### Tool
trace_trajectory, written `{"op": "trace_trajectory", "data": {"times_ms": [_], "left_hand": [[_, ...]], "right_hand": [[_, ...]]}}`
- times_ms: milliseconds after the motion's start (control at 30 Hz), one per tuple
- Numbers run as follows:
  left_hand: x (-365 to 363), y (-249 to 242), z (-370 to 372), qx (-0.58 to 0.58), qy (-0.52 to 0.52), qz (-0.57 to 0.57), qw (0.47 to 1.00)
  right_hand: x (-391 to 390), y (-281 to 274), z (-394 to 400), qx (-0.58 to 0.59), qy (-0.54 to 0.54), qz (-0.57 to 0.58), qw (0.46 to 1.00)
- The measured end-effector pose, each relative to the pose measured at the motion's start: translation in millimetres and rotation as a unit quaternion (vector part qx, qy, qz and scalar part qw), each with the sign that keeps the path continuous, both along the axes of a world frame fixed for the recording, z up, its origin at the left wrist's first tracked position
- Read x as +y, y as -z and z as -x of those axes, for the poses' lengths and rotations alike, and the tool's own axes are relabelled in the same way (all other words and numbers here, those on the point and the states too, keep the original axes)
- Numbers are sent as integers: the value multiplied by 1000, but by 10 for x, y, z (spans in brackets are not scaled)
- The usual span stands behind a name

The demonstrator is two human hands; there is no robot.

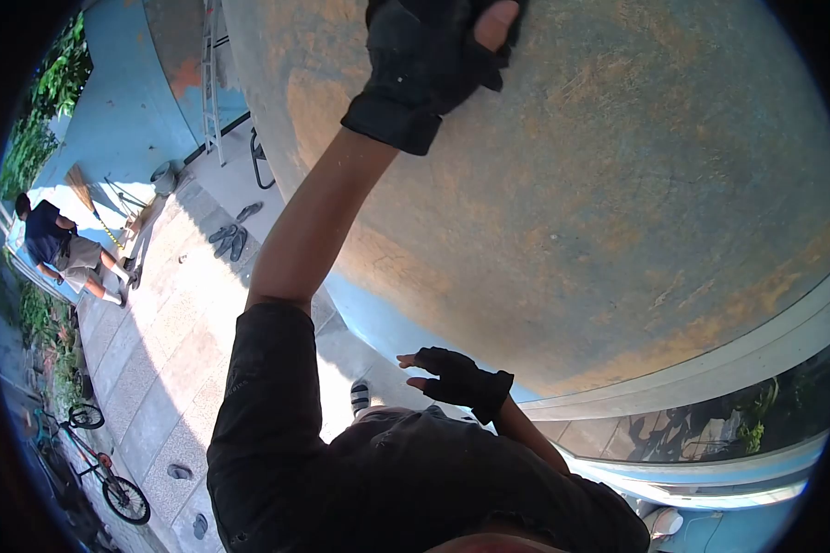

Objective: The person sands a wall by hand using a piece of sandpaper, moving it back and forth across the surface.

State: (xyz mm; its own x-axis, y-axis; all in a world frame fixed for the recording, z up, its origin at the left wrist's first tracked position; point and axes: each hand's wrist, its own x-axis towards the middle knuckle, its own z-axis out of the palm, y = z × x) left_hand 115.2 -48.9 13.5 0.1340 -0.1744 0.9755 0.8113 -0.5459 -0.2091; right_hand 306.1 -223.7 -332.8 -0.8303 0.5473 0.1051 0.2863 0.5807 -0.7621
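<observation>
A large curved surface [563,212], patchy grey and tan with scuffs, fills the middle and right. My left hand [433,64], in a black fingerless glove, is raised against it at the top edge. Its bare thumb shows; the other fingers are hidden or cut off by the frame, so whether it holds anything cannot be told. Lower down, in front of my chest, my right hand [456,378] wears a matching glove. Its fingers point left with the thumb apart, and nothing is in it.
A pale ledge [710,373] runs along the curved surface's lower edge. Leftward, another person [51,235] sits near a broom [80,189]. A ladder [210,92] leans at the back. Gloves [229,241] lie on the paving, and a bicycle [92,461] stands lower left.
</observation>
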Motion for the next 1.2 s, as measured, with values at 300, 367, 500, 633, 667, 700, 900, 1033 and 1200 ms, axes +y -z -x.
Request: {"op": "trace_trajectory", "data": {"times_ms": [300, 367, 500, 633, 667, 700, 900, 1033, 1200], "left_hand": [[237, 40, 533, -213, 64, 112, 969], [-56, 162, 42, -96, 29, 92, 991], [-484, 300, -358, 83, -43, 142, 985], [169, -95, 454, 13, 19, 0, 1000], [198, -156, 685, -117, 116, 110, 980], [241, -207, 882, -239, 210, 218, 923], [374, -256, 864, -175, 30, 70, 982], [-226, -13, -163, 52, 5, 35, 998], [118, -312, 416, 11, -9, 44, 999]], "right_hand": [[-15, 119, -146, 37, 43, 3, 998], [0, 86, -62, -1, 26, -12, 1000], [49, 120, 53, 11, -10, -4, 1000], [54, 71, -1, 16, 12, -14, 1000], [25, 49, -48, 34, 26, -20, 999], [13, 73, -118, 33, 33, -23, 999], [2, 128, -305, 34, 76, 30, 996], [144, 64, -162, 1, 56, -5, 998], [220, 54, -146, -12, 44, -26, 999]]}}
